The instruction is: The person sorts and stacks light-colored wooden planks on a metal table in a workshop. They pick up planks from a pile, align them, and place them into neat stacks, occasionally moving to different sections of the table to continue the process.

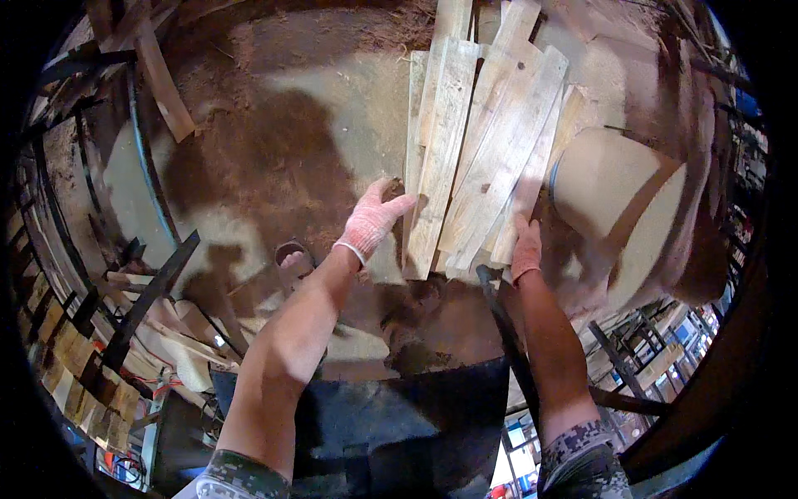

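Several pale wooden boards (507, 150) lie in a loose, slightly fanned stack ahead of me, their near ends uneven. My left hand (378, 218), in a pinkish knitted glove, is at the stack's left side. Its thumb and fingers are spread, and a fingertip reaches the edge of the leftmost long board (445, 158). On the opposite side, my right hand (525, 247), gloved the same way, rests against the edge of the rightmost board, fingers stretched along it. Part of those fingers is hidden by the wood.
A big tan rounded block (615, 191) stands right of the boards. Brown dust covers much of the floor (266, 158). A dark metal bar (507, 333) rises beside my right forearm. Black frames (150, 299) and scrap wood (83, 374) crowd the left. A foot in a sandal (293, 258) shows below.
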Available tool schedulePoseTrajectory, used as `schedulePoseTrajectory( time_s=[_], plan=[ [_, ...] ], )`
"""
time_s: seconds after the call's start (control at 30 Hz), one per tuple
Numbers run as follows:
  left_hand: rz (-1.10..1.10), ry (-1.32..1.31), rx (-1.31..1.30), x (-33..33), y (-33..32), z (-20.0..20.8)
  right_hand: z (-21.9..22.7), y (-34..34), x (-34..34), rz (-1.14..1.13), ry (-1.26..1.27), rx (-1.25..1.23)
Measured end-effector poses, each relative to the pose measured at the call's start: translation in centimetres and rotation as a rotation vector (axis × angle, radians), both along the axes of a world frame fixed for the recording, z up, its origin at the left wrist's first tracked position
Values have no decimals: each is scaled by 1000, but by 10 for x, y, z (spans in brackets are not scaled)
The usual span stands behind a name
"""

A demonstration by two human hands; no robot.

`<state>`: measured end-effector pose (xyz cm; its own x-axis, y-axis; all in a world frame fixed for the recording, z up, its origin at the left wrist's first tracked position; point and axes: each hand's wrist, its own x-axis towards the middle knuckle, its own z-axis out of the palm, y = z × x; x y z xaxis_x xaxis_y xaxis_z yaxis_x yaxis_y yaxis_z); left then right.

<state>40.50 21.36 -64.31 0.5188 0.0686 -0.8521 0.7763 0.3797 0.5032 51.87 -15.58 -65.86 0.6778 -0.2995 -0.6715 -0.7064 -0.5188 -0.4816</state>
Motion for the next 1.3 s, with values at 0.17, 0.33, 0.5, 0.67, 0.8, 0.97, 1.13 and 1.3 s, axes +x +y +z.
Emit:
schedulePoseTrajectory(
  time_s=[0.17, 0.33, 0.5, 0.67, 0.8, 0.97, 1.13, 1.3],
  plan=[
    [91, -52, 6, 50, -9, -4, -30, -15, 9, -114, 46, 325],
    [32, 45, 251, 65, -22, -47, 5, 31, 9, -355, 248, 546],
    [-34, 26, 160, 86, 10, -34, -9, 20, 7, -218, 303, 458],
    [-315, 21, 464, 109, -3, 7, -17, 38, 2, -498, 266, 783],
    [-112, 89, 255, 98, -9, -5, 12, 64, 15, -305, 364, 910],
    [92, -178, 51, 92, -6, -50, 25, 79, 18, -280, 398, 901],
    [24, -24, -166, 94, 25, -65, 25, 71, 16, -240, 517, 908],
    [31, -88, -345, 88, 45, -48, 19, 53, 5, -175, 547, 961]
  ],
)
